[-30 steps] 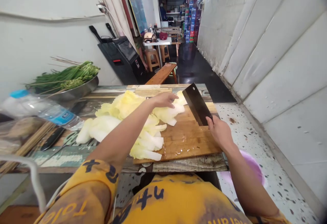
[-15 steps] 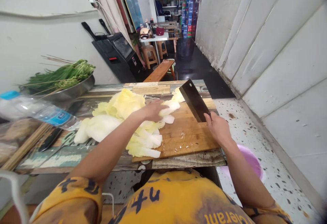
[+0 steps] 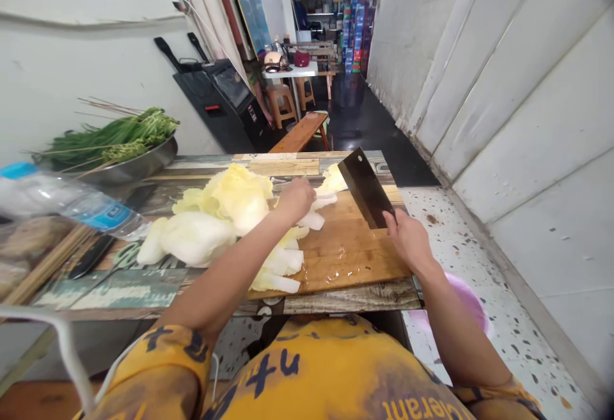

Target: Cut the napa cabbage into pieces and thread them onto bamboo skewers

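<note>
Along the right side of a patchwork, wood-patterned worktop (image 3: 134,289), a person in a printed yellow shirt (image 3: 336,375) grasps a dark, rectangular metal cleaver (image 3: 367,190), the fingers of the right hand (image 3: 407,234) closed around its handle and the broad blade slanting toward the far right corner. The left hand (image 3: 296,199) bends over pale, frilled cabbage strips (image 3: 283,263) on a wet brown wooden cutting board (image 3: 355,254); its fingertips are obscured, so whether they pinch a strip cannot be told. Crinkled yellow cabbage leaves (image 3: 240,193) heap up beside the left forearm, next to a smooth, white, bulging cabbage piece (image 3: 194,238). At the far left corner, a round stainless-steel bowl (image 3: 148,163) brims with skewered leafy greens (image 3: 115,135). Nearer the left edge are a clear plastic bottle (image 3: 105,209) with a blue cap and a bundle of thin wooden sticks (image 3: 52,263).
</note>
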`<state>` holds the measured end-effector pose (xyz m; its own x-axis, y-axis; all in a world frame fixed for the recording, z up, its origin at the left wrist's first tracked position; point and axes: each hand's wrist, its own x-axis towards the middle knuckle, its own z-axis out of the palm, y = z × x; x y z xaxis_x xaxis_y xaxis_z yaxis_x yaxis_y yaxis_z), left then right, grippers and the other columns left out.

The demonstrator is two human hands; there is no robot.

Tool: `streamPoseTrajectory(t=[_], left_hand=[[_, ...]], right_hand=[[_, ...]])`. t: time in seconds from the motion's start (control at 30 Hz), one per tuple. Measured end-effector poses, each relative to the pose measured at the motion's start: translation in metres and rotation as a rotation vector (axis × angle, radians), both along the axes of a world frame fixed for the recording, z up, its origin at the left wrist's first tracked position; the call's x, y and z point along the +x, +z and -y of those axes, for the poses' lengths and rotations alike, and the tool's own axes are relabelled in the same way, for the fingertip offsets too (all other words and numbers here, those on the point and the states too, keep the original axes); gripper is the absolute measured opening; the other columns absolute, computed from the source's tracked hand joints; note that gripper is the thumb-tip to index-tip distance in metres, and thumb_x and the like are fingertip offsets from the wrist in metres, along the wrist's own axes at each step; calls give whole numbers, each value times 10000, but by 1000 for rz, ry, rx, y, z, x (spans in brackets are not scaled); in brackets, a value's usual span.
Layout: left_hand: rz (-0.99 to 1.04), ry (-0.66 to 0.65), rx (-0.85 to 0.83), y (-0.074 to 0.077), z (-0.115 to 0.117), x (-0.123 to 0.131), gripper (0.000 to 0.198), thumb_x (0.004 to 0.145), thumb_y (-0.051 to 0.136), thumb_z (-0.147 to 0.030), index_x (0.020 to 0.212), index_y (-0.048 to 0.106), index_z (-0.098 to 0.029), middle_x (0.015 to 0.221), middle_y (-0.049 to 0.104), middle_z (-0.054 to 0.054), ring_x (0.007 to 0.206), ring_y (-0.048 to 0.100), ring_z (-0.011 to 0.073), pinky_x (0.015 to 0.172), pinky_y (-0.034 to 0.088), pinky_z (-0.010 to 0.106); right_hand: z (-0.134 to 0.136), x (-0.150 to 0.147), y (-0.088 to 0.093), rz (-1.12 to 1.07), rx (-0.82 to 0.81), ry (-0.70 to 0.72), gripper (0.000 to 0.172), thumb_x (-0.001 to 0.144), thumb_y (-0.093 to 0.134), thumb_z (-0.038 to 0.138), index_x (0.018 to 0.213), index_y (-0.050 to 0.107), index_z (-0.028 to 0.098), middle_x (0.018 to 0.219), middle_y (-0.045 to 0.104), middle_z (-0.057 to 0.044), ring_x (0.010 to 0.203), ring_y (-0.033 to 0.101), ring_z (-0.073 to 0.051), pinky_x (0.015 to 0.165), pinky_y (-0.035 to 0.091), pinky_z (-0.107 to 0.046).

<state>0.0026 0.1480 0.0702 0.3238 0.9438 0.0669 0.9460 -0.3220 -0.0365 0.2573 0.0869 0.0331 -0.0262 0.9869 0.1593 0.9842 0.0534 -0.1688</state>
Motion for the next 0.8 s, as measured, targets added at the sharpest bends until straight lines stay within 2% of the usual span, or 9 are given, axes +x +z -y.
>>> streamPoseTrajectory(t=[0.07,0.13,0.23,0.33,0.43,0.53,0.67,0.8], left_hand=[[-10,-12,77,3,20,13,287,888,401,-157,845,678,-94,924,617,148,916,542,253,748,391,350],[-50,-117,136,-4,46,31,238,872,427,-122,862,664,-112,814,613,111,843,545,243,710,386,350],[-55,-250,153,-33,89,55,171,868,472,-126,845,641,-121,784,618,99,809,554,246,690,399,354],[-66,-216,176,-61,117,67,195,869,472,-100,984,627,-67,878,632,136,831,567,252,714,429,363],[-69,-203,236,-74,126,67,245,858,493,-81,1071,598,-20,958,628,166,885,566,256,783,444,372],[-24,-228,304,-77,125,62,172,857,516,-99,967,640,-52,940,639,144,851,567,242,773,456,356],[42,-263,413,-81,125,56,153,854,515,-85,916,655,-79,940,653,132,827,568,229,758,466,352],[67,-266,419,-83,126,56,152,850,522,-97,921,656,-85,935,656,129,816,565,231,699,469,344]], right_hand=[[-2,3,3,-12,-6,17,353,985,317,368,884,580,156,734,697,-85,650,630,-198,565,298,-271],[-1,8,10,-13,-10,30,356,984,317,373,879,583,161,739,695,-80,658,628,-196,571,302,-269],[7,18,30,37,-10,45,350,974,335,385,872,583,161,716,681,-84,632,610,-201,556,280,-276],[23,27,54,166,-20,173,355,970,340,398,823,569,169,666,657,-70,583,583,-187,532,257,-273],[39,30,74,294,-78,329,355,967,349,407,793,556,179,649,646,-50,547,563,-171,506,233,-265],[49,28,85,403,-115,424,337,962,368,398,793,561,180,608,626,-34,503,540,-162,475,182,-264],[51,23,87,447,-133,501,328,966,369,389,811,564,175,583,611,-29,478,524,-158,463,174,-264],[47,18,78,410,-178,528,339,982,343,374,815,555,170,615,630,-37,503,547,-158,469,196,-263]])
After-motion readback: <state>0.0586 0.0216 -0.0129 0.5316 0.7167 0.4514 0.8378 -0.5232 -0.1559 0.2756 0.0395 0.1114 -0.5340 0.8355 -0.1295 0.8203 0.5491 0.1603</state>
